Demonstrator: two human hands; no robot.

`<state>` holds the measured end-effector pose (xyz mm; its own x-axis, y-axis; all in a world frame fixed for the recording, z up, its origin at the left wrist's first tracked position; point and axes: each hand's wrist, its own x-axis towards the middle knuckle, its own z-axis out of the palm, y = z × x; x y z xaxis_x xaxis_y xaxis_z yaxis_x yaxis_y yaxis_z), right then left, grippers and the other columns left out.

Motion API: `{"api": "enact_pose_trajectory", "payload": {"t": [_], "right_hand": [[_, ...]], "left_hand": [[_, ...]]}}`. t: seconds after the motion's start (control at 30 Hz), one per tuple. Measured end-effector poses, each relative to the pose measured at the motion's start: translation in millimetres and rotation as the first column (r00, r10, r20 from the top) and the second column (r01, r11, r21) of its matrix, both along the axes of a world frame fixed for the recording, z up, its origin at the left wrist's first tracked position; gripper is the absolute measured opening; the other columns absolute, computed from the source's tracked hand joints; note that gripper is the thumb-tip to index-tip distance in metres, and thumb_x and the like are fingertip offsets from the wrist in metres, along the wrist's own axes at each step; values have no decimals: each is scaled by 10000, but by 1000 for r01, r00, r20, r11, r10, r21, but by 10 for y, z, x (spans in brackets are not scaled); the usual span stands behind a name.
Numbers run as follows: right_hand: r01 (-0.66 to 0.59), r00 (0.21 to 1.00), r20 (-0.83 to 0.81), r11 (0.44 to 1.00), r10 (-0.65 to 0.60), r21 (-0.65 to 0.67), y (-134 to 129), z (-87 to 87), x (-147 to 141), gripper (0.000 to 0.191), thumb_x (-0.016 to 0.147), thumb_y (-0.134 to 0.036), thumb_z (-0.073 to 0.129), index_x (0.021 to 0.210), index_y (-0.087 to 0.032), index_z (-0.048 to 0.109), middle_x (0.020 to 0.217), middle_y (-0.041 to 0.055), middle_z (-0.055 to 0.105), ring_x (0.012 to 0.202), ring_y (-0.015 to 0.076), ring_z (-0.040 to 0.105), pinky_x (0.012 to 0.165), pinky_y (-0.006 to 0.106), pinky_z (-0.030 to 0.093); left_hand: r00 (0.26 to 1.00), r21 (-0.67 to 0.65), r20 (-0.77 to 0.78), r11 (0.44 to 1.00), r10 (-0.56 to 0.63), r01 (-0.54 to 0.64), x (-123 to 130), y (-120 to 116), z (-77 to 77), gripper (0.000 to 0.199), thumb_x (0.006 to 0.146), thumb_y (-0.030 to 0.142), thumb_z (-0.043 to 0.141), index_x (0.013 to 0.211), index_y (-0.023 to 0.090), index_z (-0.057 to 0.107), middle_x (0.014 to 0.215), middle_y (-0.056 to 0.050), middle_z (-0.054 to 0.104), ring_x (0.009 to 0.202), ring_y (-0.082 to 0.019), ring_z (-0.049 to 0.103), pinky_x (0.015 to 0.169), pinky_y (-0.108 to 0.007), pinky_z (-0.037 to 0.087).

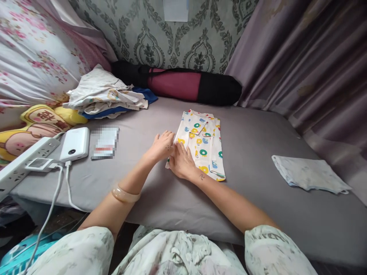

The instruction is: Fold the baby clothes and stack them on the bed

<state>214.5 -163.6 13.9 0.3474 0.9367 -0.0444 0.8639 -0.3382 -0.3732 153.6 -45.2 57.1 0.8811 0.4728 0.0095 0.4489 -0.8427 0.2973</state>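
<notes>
A white child's garment (203, 152) with a colourful print lies folded into a narrow shape on the grey sheet (246, 137), its sleeves laid over the body. My left hand (164, 145) is at the garment's left edge, palm down with the fingers extended. Beside it, my right hand (182, 160) lies flat on the garment's lower left part, fingers spread. The two hands touch or overlap near that edge, and part of the cloth under them is hidden.
Folded pale cloth (309, 173) lies at the right. Piled clothes (106, 93), a power bank (75, 144), a power strip (25, 164) with cables and a blurred flat item (105, 143) are at the left. A black and maroon bag (177, 84) lies along the wall.
</notes>
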Motion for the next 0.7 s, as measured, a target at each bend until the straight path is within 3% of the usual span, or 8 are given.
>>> {"api": "enact_pose_trajectory", "payload": {"t": [0.13,0.23,0.33,0.43,0.57,0.7], "right_hand": [[27,997,-78,998,-23,48,-88,100,134,636,970,-328,280,1549,-84,177,1622,145,142,1499,243,74,1200,491,120],[77,995,-71,995,-73,62,-279,230,500,637,981,-362,235,1539,-57,213,1623,141,120,1501,231,55,1214,469,60],[171,981,-86,985,-171,-4,-522,265,964,652,995,-437,151,1543,-94,231,1623,114,147,1497,221,92,1215,446,111],[256,967,30,965,-255,-62,-694,166,1246,671,992,-446,154,1546,-72,208,1627,125,110,1499,247,65,1213,477,60],[251,960,144,965,-239,-75,-737,-30,1235,679,989,-430,193,1544,-38,182,1623,139,116,1497,255,86,1210,483,81],[263,947,197,965,-253,-22,-707,-108,1161,657,990,-409,214,1536,-43,217,1615,139,160,1491,249,130,1209,477,103]], "left_hand": [[1000,-40,-5,999,-29,28,130,29,-70,446,852,88,341,1256,177,507,1273,-122,602,1240,-236,523,1040,-438,380],[996,-19,44,997,-78,79,131,41,-112,385,929,159,290,1239,188,516,1287,-121,595,1230,-232,531,1053,-443,370],[970,-5,33,970,-241,242,112,7,-141,378,981,263,245,1235,207,520,1368,-111,542,1361,-242,413,1103,-471,322],[941,-20,-36,942,-335,335,151,-87,-194,452,1005,384,223,1340,190,456,1516,-122,400,1463,-261,247,1166,-511,213],[929,14,-59,930,-366,367,262,-198,-364,643,994,535,205,1480,127,304,1607,-166,202,1498,-281,121,1196,-497,121],[926,60,-55,925,-373,376,310,-198,-530,699,988,566,214,1510,103,258,1604,-195,178,1499,-286,93,1197,-494,108]]}}
